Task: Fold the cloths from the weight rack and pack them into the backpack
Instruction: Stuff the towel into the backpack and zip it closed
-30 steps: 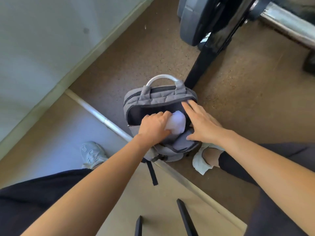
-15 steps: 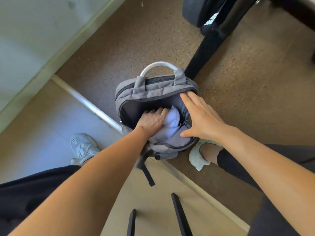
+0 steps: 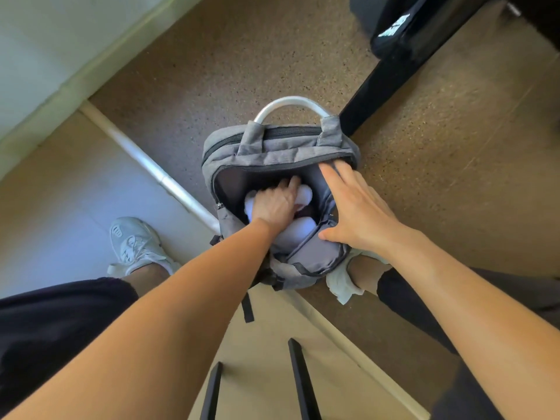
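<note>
Speckled floor (image 3: 242,71), unreadable rack lettering (image 3: 394,27)

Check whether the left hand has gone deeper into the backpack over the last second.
Yes. The left hand now sits inside the backpack opening, pressing the white cloth down; earlier it was at the front edge, holding the cloth above it.

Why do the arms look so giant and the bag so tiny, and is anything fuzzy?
Head view: the wide lens stretches whatever is near the edges, so the arms balloon while the backpack looks small; the right hand fingertips are slightly smeared; the left hand and white cloth are fairly sharp.
</note>
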The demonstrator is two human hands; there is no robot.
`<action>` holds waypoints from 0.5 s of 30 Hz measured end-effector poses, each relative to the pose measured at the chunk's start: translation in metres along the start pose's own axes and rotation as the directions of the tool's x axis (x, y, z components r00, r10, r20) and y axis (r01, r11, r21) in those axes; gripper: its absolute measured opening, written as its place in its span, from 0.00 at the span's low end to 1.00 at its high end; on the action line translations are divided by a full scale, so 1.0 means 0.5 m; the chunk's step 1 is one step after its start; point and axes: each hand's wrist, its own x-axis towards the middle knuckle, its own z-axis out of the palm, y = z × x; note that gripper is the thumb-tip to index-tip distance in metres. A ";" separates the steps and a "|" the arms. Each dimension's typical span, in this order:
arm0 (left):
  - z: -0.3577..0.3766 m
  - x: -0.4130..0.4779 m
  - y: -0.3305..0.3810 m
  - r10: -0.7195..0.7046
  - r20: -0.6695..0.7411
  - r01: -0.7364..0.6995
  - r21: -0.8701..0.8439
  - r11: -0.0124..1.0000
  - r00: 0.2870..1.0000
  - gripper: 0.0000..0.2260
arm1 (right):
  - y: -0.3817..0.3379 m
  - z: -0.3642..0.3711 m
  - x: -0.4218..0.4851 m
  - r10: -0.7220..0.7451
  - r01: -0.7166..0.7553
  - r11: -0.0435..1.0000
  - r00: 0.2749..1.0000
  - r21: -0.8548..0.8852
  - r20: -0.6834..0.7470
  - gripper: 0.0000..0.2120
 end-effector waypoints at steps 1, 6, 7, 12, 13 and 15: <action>0.006 0.003 -0.004 -0.036 -0.022 0.036 0.005 0.999 0.999 0.22 | 0.000 0.001 0.001 -0.002 0.002 1.000 1.000 0.002 -0.003 0.57; 0.040 0.000 0.017 0.095 -0.040 -0.089 0.119 0.989 0.995 0.19 | 0.002 0.009 0.008 -0.011 0.011 1.000 1.000 0.024 0.009 0.51; 0.046 0.001 0.022 0.116 -0.006 -0.114 0.104 0.988 0.993 0.18 | 0.003 0.009 0.009 -0.014 0.014 1.000 1.000 0.024 0.013 0.51; 0.033 0.021 0.006 0.168 0.214 -0.181 0.040 0.983 0.962 0.25 | 0.003 0.003 0.012 -0.021 0.020 1.000 0.999 0.021 0.037 0.52; 0.025 0.028 0.002 0.170 0.247 -0.176 0.002 0.984 0.954 0.26 | 0.002 0.001 0.013 -0.018 0.017 1.000 0.999 0.027 0.037 0.52; 0.012 0.033 -0.003 0.174 0.268 -0.155 -0.090 0.984 0.948 0.27 | 0.000 -0.003 0.015 -0.009 0.008 1.000 0.999 0.030 0.044 0.52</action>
